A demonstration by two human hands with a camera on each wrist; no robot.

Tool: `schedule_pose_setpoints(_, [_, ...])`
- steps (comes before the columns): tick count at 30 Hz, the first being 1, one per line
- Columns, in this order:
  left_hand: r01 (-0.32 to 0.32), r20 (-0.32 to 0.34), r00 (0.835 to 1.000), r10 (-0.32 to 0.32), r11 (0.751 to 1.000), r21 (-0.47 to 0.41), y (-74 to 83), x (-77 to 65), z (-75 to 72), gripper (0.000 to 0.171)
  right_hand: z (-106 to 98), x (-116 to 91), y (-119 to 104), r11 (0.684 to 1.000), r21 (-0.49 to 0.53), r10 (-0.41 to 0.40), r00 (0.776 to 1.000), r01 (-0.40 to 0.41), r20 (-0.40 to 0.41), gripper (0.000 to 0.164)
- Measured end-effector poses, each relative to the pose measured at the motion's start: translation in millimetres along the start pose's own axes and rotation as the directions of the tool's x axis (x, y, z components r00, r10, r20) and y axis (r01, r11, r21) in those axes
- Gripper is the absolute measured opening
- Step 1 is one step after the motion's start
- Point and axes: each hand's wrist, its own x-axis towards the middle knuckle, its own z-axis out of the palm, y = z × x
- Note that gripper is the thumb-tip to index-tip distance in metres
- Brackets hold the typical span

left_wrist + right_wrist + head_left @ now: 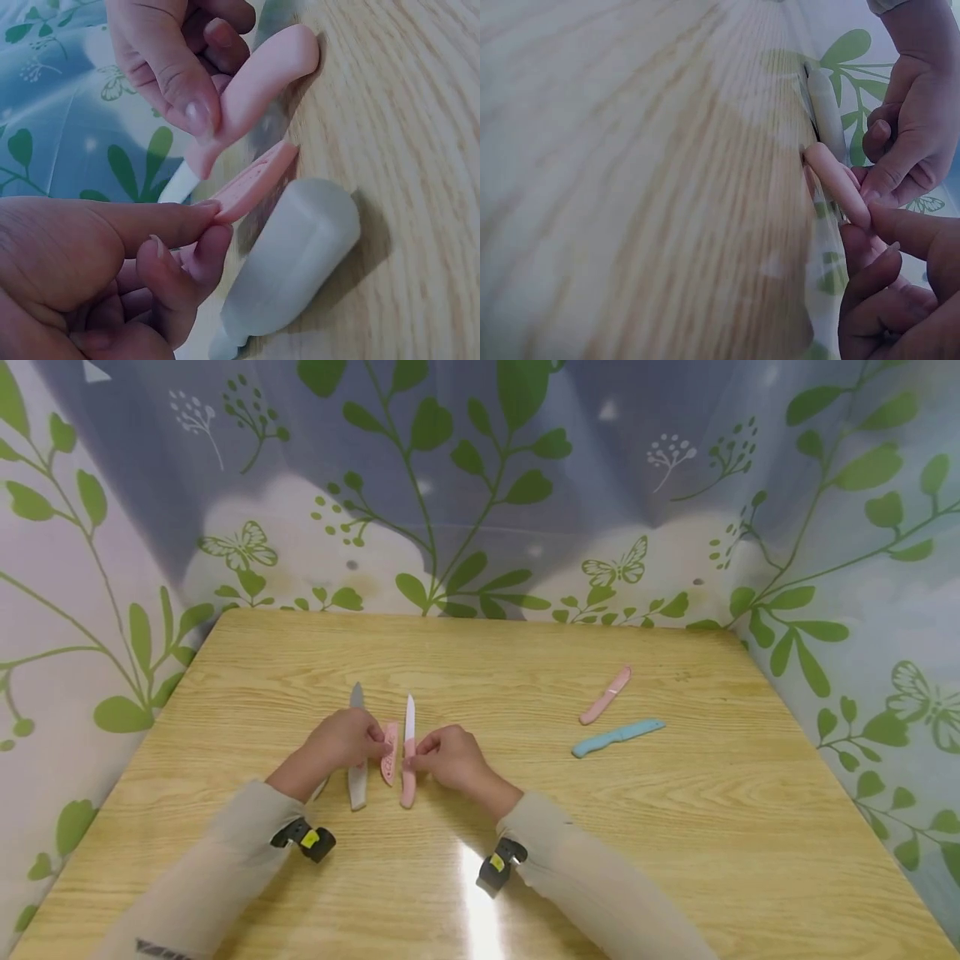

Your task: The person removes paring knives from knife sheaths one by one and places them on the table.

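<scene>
My left hand [339,742] pinches a pink knife sheath [389,767] with a cut-out pattern between thumb and fingertips. Just right of it, my right hand [453,758] pinches the pink handle of a knife [408,787] with a white blade pointing away from me. In the left wrist view the sheath [259,182] lies between this pink knife [262,82] and a pale grey knife handle [296,259]. The grey knife [357,789] lies on the table, its middle hidden beneath my left hand. In the right wrist view, the pink handle [838,187] shows at the fingertips.
On the wooden table [675,843], a pink knife in its sheath [604,696] and a blue sheathed knife [618,737] lie to the right. A thin pale object [321,789] shows partly beside my left wrist. Leaf-patterned cloth [465,510] stands behind the table and at both sides.
</scene>
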Motion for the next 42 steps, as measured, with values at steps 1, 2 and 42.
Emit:
schedule_pose_setpoints(1, [0.004,0.005,1.000,-0.004,1.000,0.006,0.9,-0.2,0.0,0.016,0.2,0.0,0.1,1.000,-0.004,0.000,1.000,0.000,0.000,0.017])
schedule_pose_setpoints(2, [0.005,0.012,1.000,-0.005,1.000,0.014,1.7,-0.3,0.0,0.018,0.5,0.2,0.3,1.000,-0.008,-0.001,1.000,0.001,-0.001,0.017])
schedule_pose_setpoints(42, [-0.022,-0.046,0.998,0.037,0.958,0.285,17.4,-0.2,5.1,0.021,3.7,6.3,3.3,0.998,-0.070,-0.001,1.000,0.001,0.005,0.023])
